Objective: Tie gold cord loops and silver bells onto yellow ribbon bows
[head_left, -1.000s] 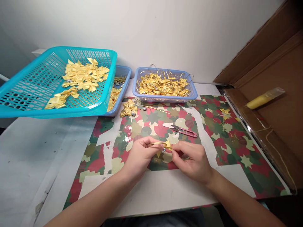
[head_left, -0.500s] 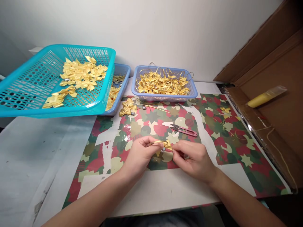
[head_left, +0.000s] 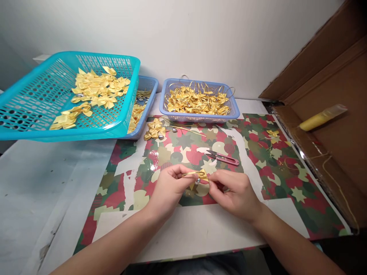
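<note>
Between my hands is a yellow ribbon bow (head_left: 203,174) with a small silver bell (head_left: 197,181) and a loop of gold cord on it. Thumb and fingers of my left hand (head_left: 174,181) pinch the bow and the cord from the left. My right hand (head_left: 231,191) has its thumb and forefinger pressed together at the bow's right edge; the exact bit it pinches is hard to make out. Just beyond the hands lie pink-handled thread snips (head_left: 223,157). Farther back, several yellow bows (head_left: 155,129) rest beside gold cord (head_left: 186,130) and small silver bells (head_left: 174,130).
A turquoise basket (head_left: 126,118) of yellow bows stands at left, above a blue basket (head_left: 151,95). Another blue basket (head_left: 197,117) at the back holds corded bows. On the right, a cardboard wall (head_left: 329,88) rises behind a yellow tube (head_left: 322,117). Patterned paper (head_left: 286,179) covers the table.
Both hands keep nearly the same pose around the bow. The gold cord loop at the left fingers has shifted slightly and looks flatter.
</note>
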Demonstrator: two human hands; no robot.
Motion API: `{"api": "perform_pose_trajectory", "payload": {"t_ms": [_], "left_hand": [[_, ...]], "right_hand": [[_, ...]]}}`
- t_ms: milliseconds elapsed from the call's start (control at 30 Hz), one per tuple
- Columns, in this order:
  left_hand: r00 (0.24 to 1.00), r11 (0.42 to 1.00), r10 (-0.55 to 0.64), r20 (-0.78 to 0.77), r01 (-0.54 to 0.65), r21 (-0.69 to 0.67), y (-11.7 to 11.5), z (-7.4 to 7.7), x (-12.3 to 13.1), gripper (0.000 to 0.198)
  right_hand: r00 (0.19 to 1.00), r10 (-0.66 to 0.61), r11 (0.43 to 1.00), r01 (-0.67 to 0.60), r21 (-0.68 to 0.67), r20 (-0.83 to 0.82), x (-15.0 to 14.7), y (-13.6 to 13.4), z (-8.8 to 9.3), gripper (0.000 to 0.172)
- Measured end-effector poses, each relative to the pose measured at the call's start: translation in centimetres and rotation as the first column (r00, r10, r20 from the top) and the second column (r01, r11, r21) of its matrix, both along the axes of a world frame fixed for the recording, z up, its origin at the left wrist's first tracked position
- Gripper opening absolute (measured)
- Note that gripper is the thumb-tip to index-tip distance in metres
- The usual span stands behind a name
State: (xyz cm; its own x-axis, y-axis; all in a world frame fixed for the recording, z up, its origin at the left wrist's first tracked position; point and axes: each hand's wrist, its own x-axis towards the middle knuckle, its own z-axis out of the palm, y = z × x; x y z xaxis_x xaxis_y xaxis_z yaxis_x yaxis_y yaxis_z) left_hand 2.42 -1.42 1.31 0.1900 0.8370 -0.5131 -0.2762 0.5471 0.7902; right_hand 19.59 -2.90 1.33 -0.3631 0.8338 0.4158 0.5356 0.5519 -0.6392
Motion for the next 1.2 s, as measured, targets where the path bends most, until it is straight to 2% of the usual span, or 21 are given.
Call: {"api": "perform_pose_trajectory", "payload": {"t_ms": [533, 900, 1200], "left_hand": [[0.999, 1.0, 0.001, -0.043, -0.002, -0.016, 0.1, 0.13, 0.18, 0.013], [0.999, 1.0, -0.018, 0.039, 0.019, -0.025, -0.19, -0.62, 0.11, 0.013], [0.997, 0.999, -0.009, 0.074, 0.011, -0.03, -0.2, -0.39, 0.06, 0.017]], "right_hand": [[1.0, 0.013, 1.0, -0.013, 0.012, 0.024, -0.01, -0.04, -0.05, 0.022], [1.0, 0.013, 1.0, -0.013, -0.004, 0.02, 0.1, -0.11, 0.14, 0.022], [1.0, 0.012, 1.0, -0.011, -0.026, 0.016, 0.18, -0.08, 0.41, 0.021]]}}
